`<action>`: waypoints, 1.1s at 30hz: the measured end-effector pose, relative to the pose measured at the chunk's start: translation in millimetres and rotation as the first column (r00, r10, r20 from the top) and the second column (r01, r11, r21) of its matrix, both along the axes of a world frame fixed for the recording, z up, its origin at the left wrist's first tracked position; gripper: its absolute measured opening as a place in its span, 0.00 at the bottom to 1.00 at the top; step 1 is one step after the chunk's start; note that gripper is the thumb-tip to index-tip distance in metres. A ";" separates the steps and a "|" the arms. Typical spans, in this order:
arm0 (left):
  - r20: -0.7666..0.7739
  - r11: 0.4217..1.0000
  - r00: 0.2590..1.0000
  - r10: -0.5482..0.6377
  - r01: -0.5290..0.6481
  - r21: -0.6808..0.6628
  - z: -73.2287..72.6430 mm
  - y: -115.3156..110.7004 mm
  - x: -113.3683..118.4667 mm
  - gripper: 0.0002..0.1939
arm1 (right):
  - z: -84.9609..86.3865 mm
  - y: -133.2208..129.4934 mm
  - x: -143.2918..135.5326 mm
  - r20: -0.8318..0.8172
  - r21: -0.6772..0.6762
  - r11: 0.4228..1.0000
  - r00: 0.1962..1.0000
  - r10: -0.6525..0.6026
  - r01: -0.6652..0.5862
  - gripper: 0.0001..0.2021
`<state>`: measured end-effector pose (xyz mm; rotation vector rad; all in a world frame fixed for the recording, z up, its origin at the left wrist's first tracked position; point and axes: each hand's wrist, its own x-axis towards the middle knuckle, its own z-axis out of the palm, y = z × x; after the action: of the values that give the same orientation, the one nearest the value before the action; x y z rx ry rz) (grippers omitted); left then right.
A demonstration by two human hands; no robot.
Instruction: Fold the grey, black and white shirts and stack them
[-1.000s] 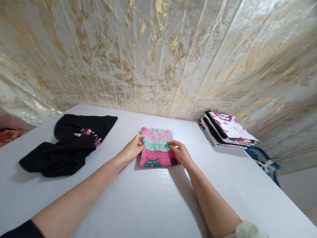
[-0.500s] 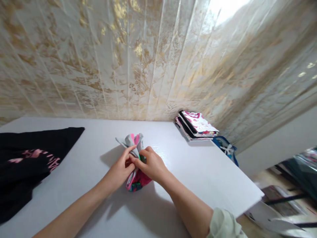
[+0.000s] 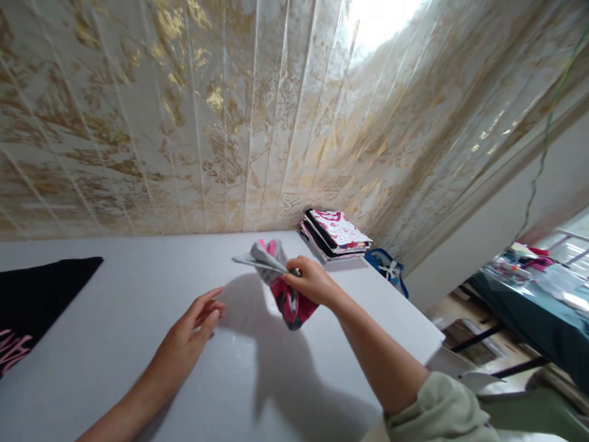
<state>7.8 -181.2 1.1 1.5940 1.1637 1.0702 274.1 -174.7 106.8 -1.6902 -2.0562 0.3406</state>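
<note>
My right hand [image 3: 310, 279] grips a bunched cloth bundle [image 3: 289, 301] around its narrow middle and holds it over the white table [image 3: 221, 380]. Grey fabric with pink strips fans out at the bundle's top, and a pointed grey end sticks out to the left. Its lower part is crimson with a dark pattern; what kind of item it is I cannot make out. Left of the bundle and apart from it, my left hand [image 3: 196, 322] is open with loosely curved fingers and nothing in them.
A black garment with pink lettering [image 3: 41, 294] lies at the table's left. Folded clothes [image 3: 338, 233] are stacked at the back right corner, beside a blue item with a white bow [image 3: 389, 270]. A patterned curtain [image 3: 184, 123] hangs behind. Another table with a dark teal cover [image 3: 529, 313] stands at right.
My left hand has let go of the bundle and drawn away to the left. My right hand has lifted the bundle and moved it rightward. The view has turned right.
</note>
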 end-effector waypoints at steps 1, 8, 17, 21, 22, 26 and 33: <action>-0.008 1.000 1.000 0.007 -0.007 -0.010 -6.4 2.5 -1.7 0.31 | 12.7 4.5 17.9 0.037 0.039 0.999 0.999 -0.036 0.034 0.07; -0.223 1.000 0.975 -0.024 0.027 0.012 -24.8 7.0 -2.8 0.27 | 98.2 55.3 137.9 0.309 0.205 0.925 0.875 -0.372 0.321 0.10; -0.299 0.997 0.953 -0.051 0.067 0.041 -20.1 7.8 -1.6 0.25 | 96.5 120.3 204.2 0.357 0.296 0.783 0.697 -0.622 0.547 0.12; -0.289 0.998 0.955 -0.063 0.068 0.010 -21.4 9.8 -3.0 0.25 | 85.5 138.1 214.8 0.380 0.269 0.784 0.686 -0.620 0.560 0.11; -0.287 0.998 0.956 -0.061 0.064 0.002 -22.1 10.6 -3.2 0.25 | 83.2 141.4 217.5 0.383 0.267 0.782 0.683 -0.622 0.563 0.11; -0.285 0.999 0.957 -0.047 0.045 -0.013 -25.5 13.4 -3.5 0.25 | 75.3 151.6 228.4 0.391 0.254 0.780 0.677 -0.623 0.572 0.12; -0.290 0.999 0.956 -0.044 0.043 -0.008 -29.3 13.5 -5.0 0.24 | 65.0 163.0 238.8 0.406 0.261 0.793 0.683 -0.608 0.550 0.12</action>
<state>2.7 -167.7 -28.2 1.8105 1.3136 0.8231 512.9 -11.7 171.8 -2.4028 -1.6278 -0.4470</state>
